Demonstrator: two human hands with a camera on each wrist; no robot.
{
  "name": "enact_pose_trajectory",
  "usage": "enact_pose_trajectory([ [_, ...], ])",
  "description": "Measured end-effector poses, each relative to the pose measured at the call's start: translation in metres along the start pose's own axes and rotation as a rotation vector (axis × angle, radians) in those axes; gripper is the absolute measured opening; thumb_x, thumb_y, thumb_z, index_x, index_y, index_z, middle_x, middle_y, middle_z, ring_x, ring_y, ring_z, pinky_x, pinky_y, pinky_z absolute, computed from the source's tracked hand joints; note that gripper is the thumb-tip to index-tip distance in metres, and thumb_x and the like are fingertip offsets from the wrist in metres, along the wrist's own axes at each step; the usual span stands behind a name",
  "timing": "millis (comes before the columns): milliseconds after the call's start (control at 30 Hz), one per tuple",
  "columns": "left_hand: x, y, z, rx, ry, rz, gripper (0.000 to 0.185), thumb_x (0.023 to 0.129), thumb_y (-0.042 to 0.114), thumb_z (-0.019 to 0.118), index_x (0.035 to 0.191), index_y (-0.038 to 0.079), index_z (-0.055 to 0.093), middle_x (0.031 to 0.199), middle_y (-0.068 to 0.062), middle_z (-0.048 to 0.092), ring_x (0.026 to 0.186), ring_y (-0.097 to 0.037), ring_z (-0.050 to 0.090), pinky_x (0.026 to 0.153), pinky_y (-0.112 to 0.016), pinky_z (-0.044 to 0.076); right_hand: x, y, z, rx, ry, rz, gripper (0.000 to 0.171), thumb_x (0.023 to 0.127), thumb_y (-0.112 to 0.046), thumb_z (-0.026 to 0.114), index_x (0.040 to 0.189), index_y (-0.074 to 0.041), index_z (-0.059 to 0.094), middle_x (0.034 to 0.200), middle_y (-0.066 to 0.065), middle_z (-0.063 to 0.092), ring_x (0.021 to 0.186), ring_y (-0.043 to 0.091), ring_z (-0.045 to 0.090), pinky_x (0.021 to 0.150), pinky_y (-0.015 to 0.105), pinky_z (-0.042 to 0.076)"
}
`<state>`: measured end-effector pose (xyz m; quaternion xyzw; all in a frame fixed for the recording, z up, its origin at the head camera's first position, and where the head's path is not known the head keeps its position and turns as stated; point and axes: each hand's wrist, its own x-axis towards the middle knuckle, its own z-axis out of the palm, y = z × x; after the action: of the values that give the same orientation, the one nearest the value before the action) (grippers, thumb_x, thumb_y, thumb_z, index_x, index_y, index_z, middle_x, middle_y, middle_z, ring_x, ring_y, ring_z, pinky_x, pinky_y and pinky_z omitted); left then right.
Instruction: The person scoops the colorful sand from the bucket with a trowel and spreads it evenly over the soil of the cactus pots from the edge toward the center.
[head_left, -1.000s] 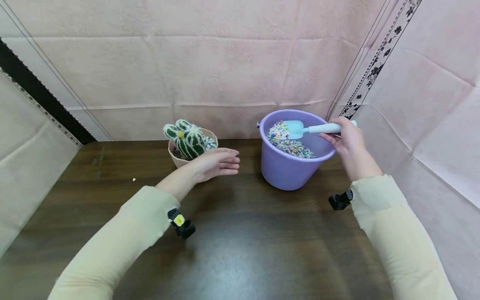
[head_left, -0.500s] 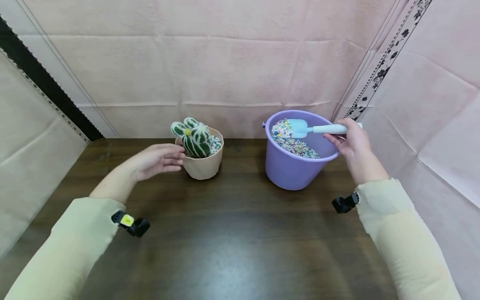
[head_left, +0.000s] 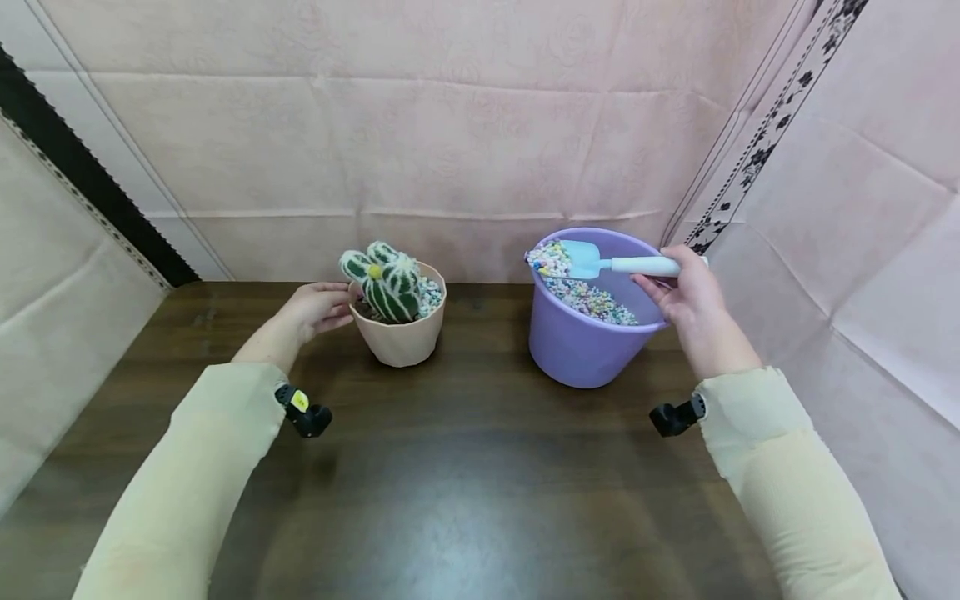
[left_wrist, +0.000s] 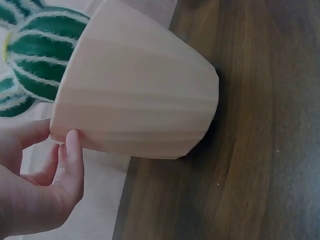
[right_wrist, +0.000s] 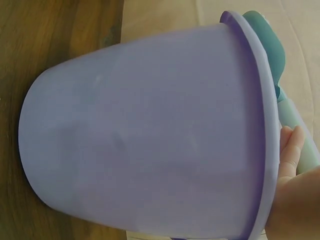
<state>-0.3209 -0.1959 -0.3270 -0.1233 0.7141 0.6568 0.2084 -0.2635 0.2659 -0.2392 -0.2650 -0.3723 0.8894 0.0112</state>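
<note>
Right hand (head_left: 686, 292) grips the pale blue plastic scoop (head_left: 600, 262) by its handle; the blade, loaded with small multicoloured pebbles (head_left: 549, 257), hangs level over the far rim of the round lilac plastic bucket (head_left: 581, 354). More pebbles lie inside the bucket. Left hand (head_left: 318, 307), fingers loosely curled, touches the rim of the beige ribbed plastic pot (head_left: 401, 342) with its fingertips (left_wrist: 74, 137). Striped green cactus (head_left: 386, 279) stands in the pot. Both vessels sit on the dark wooden worktop (head_left: 465, 483), near each other, apart.
</note>
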Motion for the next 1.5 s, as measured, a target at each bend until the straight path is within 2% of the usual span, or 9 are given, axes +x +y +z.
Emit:
enact_pose_trajectory([
  [267,-0.012,-0.001,-0.004,-0.024,-0.03,0.02,0.047,0.094,0.009,0.046,0.138,0.002,0.031,0.098,0.005,0.05,0.075,0.002,0.056,0.073,-0.013,0.055,-0.003,0.007,0.009,0.038,-0.021,0.037,0.012,0.088,-0.007,0.061,0.096,-0.006,0.052,0.087,0.013,0.053,0.067,0.029,0.064,0.066,0.037,0.061],
  [467,-0.026,-0.002,-0.001,-0.173,-0.059,-0.022,0.027,0.089,-0.004,0.041,0.115,0.005,0.041,0.088,0.004,0.051,0.071,-0.002,0.055,0.071,-0.016,0.057,-0.005,0.014,0.016,0.025,-0.047,0.048,0.01,0.089,-0.01,0.059,0.094,-0.008,0.051,0.088,0.012,0.053,0.066,0.029,0.064,0.063,0.036,0.061],
  [700,-0.034,0.001,0.008,-0.183,0.055,-0.048,0.053,0.09,-0.002,0.039,0.142,0.002,0.025,0.094,-0.003,0.039,0.071,-0.005,0.05,0.075,-0.02,0.058,-0.006,0.033,0.03,0.015,-0.066,0.073,0.007,0.091,-0.01,0.056,0.095,-0.011,0.05,0.094,0.01,0.05,0.067,0.027,0.063,0.06,0.035,0.06],
  [933,-0.034,0.0,0.008,-0.256,0.169,-0.058,0.063,0.09,-0.001,0.038,0.148,0.007,0.015,0.093,-0.002,0.039,0.07,-0.007,0.048,0.076,-0.021,0.058,-0.009,0.055,0.046,-0.016,-0.08,0.086,0.013,0.091,-0.011,0.056,0.101,-0.012,0.047,0.098,0.01,0.049,0.077,0.024,0.058,0.062,0.032,0.06],
  [1067,-0.03,-0.004,0.007,-0.158,0.196,-0.038,0.063,0.093,0.006,0.039,0.15,0.008,0.011,0.096,-0.001,0.041,0.073,-0.006,0.05,0.071,-0.017,0.057,-0.012,0.064,0.052,-0.005,-0.091,0.105,0.01,0.092,-0.01,0.055,0.099,-0.009,0.048,0.096,0.01,0.05,0.074,0.025,0.06,0.06,0.033,0.06],
  [1167,-0.027,-0.005,0.005,-0.059,0.221,-0.014,0.057,0.097,0.015,0.039,0.149,0.007,0.017,0.1,0.0,0.043,0.075,-0.005,0.051,0.073,-0.016,0.057,-0.016,0.068,0.056,-0.005,-0.103,0.098,0.008,0.092,-0.01,0.054,0.097,-0.009,0.048,0.095,0.01,0.049,0.068,0.025,0.062,0.058,0.033,0.06],
  [1300,-0.023,-0.004,0.0,-0.007,0.276,0.034,0.05,0.1,0.02,0.038,0.147,0.008,0.025,0.107,-0.002,0.047,0.079,-0.006,0.051,0.08,-0.018,0.055,-0.021,0.072,0.061,-0.021,-0.113,0.069,0.007,0.092,-0.01,0.053,0.096,-0.009,0.048,0.096,0.009,0.048,0.067,0.023,0.062,0.057,0.032,0.06],
  [1400,-0.017,-0.005,-0.005,0.022,0.291,0.083,0.049,0.1,0.016,0.038,0.147,0.009,0.026,0.13,-0.013,0.046,0.098,-0.017,0.055,0.094,-0.028,0.052,-0.024,0.078,0.064,-0.033,-0.136,0.056,0.005,0.091,-0.009,0.053,0.092,-0.008,0.048,0.092,0.009,0.05,0.067,0.023,0.063,0.056,0.032,0.06],
  [1500,-0.011,-0.006,-0.009,0.067,0.235,0.127,0.052,0.101,0.012,0.035,0.15,0.009,0.019,0.15,-0.016,0.028,0.124,-0.027,0.045,0.108,-0.039,0.041,-0.029,0.083,0.067,-0.046,-0.153,0.041,0.005,0.091,-0.008,0.053,0.087,-0.008,0.048,0.089,0.008,0.05,0.068,0.021,0.062,0.056,0.032,0.06],
])
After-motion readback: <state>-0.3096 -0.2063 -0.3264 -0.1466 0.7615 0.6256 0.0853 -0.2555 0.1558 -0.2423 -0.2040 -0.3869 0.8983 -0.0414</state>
